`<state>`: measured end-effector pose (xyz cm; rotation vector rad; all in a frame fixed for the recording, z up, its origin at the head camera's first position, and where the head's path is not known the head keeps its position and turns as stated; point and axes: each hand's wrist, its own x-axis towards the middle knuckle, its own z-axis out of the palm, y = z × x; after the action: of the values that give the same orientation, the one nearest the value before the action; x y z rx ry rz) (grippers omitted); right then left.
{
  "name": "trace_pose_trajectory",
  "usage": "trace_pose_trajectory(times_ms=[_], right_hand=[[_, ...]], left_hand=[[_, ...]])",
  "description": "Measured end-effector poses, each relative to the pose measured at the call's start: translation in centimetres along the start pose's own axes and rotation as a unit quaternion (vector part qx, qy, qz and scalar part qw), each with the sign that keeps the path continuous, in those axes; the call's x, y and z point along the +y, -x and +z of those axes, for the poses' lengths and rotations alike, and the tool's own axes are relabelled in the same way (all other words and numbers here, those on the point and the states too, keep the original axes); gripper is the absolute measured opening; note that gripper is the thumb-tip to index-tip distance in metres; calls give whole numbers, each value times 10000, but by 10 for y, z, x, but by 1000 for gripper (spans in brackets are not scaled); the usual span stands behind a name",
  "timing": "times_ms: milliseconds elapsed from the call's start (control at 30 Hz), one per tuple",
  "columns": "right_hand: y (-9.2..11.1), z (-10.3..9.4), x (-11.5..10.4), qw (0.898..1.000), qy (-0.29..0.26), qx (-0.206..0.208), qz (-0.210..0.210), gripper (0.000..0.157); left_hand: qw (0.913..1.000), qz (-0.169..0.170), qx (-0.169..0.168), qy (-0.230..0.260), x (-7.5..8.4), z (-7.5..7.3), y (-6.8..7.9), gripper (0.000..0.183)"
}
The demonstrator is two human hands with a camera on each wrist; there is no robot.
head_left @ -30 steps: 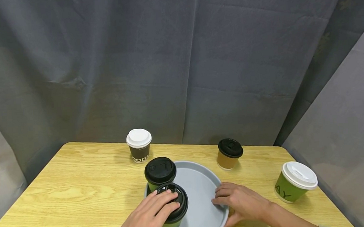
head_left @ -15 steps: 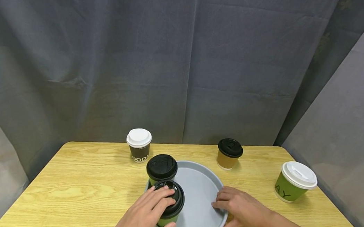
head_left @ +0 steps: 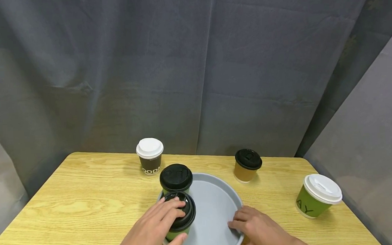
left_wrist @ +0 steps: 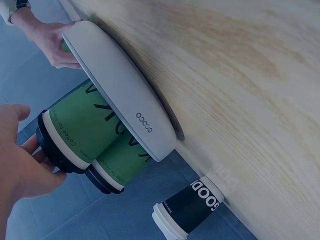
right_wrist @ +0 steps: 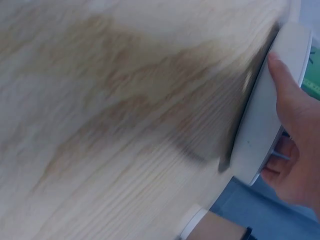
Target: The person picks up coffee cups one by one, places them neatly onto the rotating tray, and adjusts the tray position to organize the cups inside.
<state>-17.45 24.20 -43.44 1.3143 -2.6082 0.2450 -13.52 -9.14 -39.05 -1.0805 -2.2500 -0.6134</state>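
A round grey tray (head_left: 210,211) lies on the wooden table, bearing two green coffee cups with black lids. My left hand (head_left: 155,228) grips the nearer coffee cup (left_wrist: 75,127) from its lid side, fingers spread over the black lid and thumb alongside. Behind it stands the second green coffee cup (head_left: 176,177), close to the first and near the tray's left rim. On the opposite side my right hand (head_left: 258,227) pinches the tray's rim, fingers inside and thumb along the outer wall, which the right wrist view shows.
Beyond the tray, a dark cup with a white lid (head_left: 150,157) stands back left. A brown cup with a black lid (head_left: 247,166) is back right, and a green white-lidded cup (head_left: 318,195) stands far right. Grey cloth (head_left: 145,65) hangs behind the table.
The nearer cup and my left hand have shifted left and slightly back. The second cup has moved back and right, while the tray has edged left with my right hand at its rim.
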Motion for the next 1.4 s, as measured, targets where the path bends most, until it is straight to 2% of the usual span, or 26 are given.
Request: trace_pose_trajectory(times_ms=[133,233,400,500,767,1033,1200,1400], right_hand=[[0,1,-8,9996,222,-60,144,66],[0,-1,-13,9983,295,-308,408,69],[-4,-4,-21,9909,27,-909,988,72],[-6,-5,-25,9876,-88,-1071,1145,68],[-6,-1,-34,9848,44,-1009,1412,60],[-6,4,-40,9838,301,-958,1487,68],[-6,6,-43,9839,414,-895,1489,69],[-6,7,-46,9834,482,-850,1528,70]], left_hand=[[9999,-119,15,88,-1,-2,-1,25],[9995,-228,-4,224,-3,-3,-2,23],[9986,-390,-96,356,-5,-5,-3,21],[9986,-398,-84,352,-6,-5,-4,20],[9983,-485,-121,308,-9,-3,-6,19],[9979,-587,-104,257,-13,-2,-6,25],[9984,-536,20,172,-15,-2,-7,30],[9984,-540,7,172,-18,-1,-7,29]])
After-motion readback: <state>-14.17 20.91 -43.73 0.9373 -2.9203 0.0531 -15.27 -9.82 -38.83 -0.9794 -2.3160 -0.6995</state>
